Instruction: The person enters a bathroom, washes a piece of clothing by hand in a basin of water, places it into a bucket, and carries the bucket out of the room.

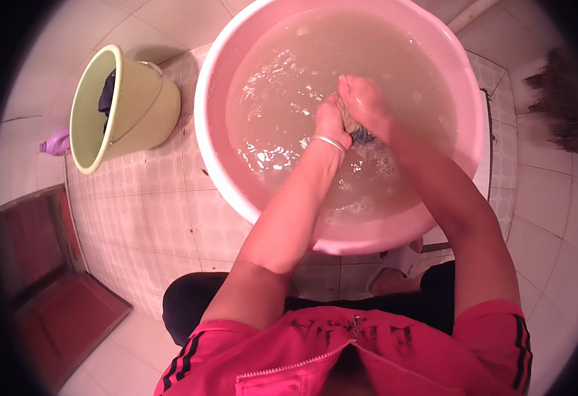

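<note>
A large pink basin [211, 142] holds cloudy water [395, 59] with patches of foam. Over its middle, my left hand [330, 121] and my right hand [363, 100] are close together, both closed around a wet greyish cloth [349, 120]. The cloth is bunched between my palms, and a darker bluish part [363, 136] hangs below them at the water. Most of it is hidden by my fingers, so its kind cannot be made out. A pale bangle [330, 141] circles my left wrist.
Left of the basin stands a yellow-green bucket [145, 109] with dark cloth [107, 92] inside. Behind it is a purple bottle [56, 142]. A reddish-brown wooden piece [64, 323] lies at lower left. Dark bristles [556, 102] show at far right. The floor [150, 218] is tiled.
</note>
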`<state>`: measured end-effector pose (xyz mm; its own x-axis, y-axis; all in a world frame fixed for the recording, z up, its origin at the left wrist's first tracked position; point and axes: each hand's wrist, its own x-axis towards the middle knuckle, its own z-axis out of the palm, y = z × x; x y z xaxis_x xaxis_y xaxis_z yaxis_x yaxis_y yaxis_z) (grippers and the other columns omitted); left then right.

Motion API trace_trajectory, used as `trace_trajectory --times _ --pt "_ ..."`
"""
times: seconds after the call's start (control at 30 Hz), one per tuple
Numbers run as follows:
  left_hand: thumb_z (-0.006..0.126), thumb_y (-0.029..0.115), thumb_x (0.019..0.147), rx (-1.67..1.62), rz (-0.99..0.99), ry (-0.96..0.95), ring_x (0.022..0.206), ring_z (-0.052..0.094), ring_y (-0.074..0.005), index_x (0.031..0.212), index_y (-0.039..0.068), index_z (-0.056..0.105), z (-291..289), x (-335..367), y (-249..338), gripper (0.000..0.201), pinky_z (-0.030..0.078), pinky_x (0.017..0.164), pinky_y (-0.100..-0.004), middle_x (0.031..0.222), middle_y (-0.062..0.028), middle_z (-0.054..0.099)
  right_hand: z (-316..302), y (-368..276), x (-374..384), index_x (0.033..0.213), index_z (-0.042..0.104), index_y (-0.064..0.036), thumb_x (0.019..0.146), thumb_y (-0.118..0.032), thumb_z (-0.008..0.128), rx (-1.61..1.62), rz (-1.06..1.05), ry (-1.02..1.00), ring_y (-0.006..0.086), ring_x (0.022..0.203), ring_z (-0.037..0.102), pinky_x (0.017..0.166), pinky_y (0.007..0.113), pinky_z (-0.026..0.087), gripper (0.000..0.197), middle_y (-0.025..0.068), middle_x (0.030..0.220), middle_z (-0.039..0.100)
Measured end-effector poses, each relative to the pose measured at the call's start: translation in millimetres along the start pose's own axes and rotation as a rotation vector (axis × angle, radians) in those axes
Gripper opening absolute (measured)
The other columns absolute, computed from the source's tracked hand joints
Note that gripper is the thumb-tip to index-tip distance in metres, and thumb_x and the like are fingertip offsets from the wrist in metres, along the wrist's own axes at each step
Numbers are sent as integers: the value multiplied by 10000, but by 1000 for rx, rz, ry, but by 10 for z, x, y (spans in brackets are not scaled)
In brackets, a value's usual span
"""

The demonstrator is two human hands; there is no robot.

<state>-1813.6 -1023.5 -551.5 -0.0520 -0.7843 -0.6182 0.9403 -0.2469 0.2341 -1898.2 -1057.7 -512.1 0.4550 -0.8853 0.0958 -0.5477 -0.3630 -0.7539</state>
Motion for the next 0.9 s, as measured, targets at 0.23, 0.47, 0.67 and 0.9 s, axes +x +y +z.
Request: trace_trajectory --times 0.23,0.47,0.67,0.9 --pt "405 194 924 2000 849 25 759 603 -238 958 64 575 -793 317 619 217 508 690 -349 837 -75 613 463 -711 86 886 592 -58 890 -244 450 -235 -7 -115 381 758 585 675 456 463 234 187 824 613" --pt "350 266 912 44 108 248 763 592 -247 781 93 508 -432 -43 575 267 501 741 -408 796 -72 585 410 -458 83 830 613 -67 881 -307 503 358 115 13 396 713 578 654 469 454 269 177 759 615" --pt "404 322 906 382 417 -421 822 586 -261 843 72 546 -792 299 532 295 487 752 -398 816 -78 597 525 -442 157 736 614 -39 885 -291 479 79 -77 -10 371 697 591 648 463 462 323 175 720 615" --pt "405 294 940 -8 240 -391 704 569 -212 846 75 539 -354 -27 523 274 484 644 -374 768 -45 577 785 -300 130 753 629 -37 891 -299 467 -268 -191 21 380 695 587 642 447 463 338 177 726 617"
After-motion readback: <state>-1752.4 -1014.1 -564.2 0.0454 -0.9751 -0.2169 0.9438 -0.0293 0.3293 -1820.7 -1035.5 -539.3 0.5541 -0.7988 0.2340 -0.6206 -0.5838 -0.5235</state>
